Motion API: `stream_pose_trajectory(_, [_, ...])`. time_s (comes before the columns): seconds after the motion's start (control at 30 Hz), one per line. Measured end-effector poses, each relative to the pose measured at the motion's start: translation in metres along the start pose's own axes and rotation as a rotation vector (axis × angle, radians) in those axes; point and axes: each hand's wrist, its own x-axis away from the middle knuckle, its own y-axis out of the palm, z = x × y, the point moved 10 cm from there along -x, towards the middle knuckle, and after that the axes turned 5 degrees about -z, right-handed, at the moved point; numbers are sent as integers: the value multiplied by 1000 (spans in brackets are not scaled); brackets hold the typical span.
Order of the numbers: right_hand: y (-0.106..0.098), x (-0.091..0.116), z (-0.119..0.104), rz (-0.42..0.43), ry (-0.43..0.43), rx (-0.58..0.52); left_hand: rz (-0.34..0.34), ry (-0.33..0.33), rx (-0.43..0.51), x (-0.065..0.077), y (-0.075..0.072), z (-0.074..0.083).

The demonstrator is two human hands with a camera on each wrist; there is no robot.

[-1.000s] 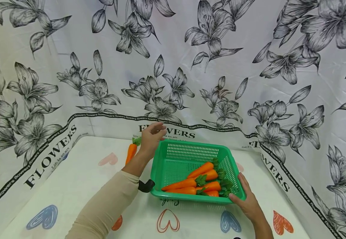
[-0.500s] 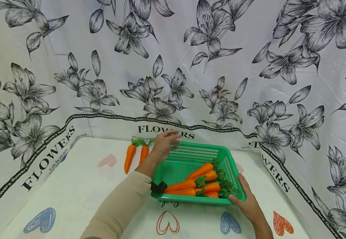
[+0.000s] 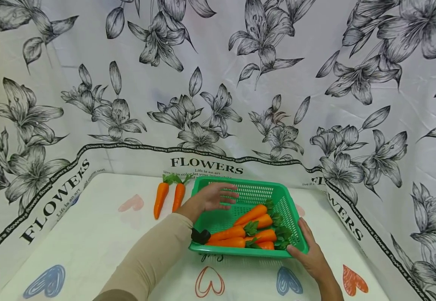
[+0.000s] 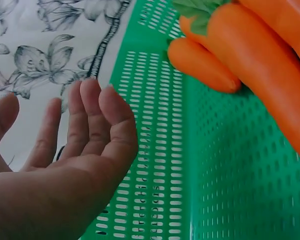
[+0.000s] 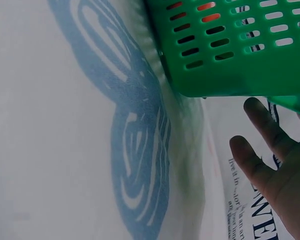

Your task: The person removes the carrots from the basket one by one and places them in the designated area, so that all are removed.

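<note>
A green plastic basket [image 3: 202, 246] with slotted walls stands on the table. Several orange carrots [image 3: 253, 214] with green leafy tops lie in its right and front part. My left hand [image 3: 215, 197] is over the basket's left side, fingers spread and holding nothing; the left wrist view shows the hand's palm and loosely bent fingers beside the slotted wall. At the front right corner my right hand [image 3: 313, 255] grips the basket rim, its thumb on the rim. Two fingers [image 5: 262, 125] of it stick out below the rim in the right wrist view.
Two more carrots, a left one [image 3: 161, 200] and a right one [image 3: 179, 196], lie side by side on the table left of the basket. A white cloth with hearts [image 3: 90, 234] covers the table. Behind hangs a flower-printed curtain [image 3: 146, 104].
My left hand has moved right and down from the basket's back left corner to over its inside, uncovering the second carrot on the table. My right hand stays at the corner.
</note>
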Motion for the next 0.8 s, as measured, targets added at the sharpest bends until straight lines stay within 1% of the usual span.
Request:
stream_pose_trajectory(0.17, [0,-1,-1,1,-9,4,-71,-78,-106,-1,10,-12])
stream_pose_trajectory(0.23, [0,-2,-2,0,-13,6,-108,-93,-155,-1,15,-15])
stream_pose_trajectory(0.33, [0,-2,-2,0,-18,8,-128,-111,-220,-3,20,-18])
stream_pose_trajectory(0.53, [-1,-2,-3,6,-10,9,-140,-136,-333,-9,24,-27])
stream_pose_trajectory(0.63, [-1,-2,-2,6,-10,-1,-125,-146,-384,-11,22,-30])
stream_pose_trajectory(0.8, [-1,-1,-2,5,-10,-9,-77,-171,-482,-13,16,-36])
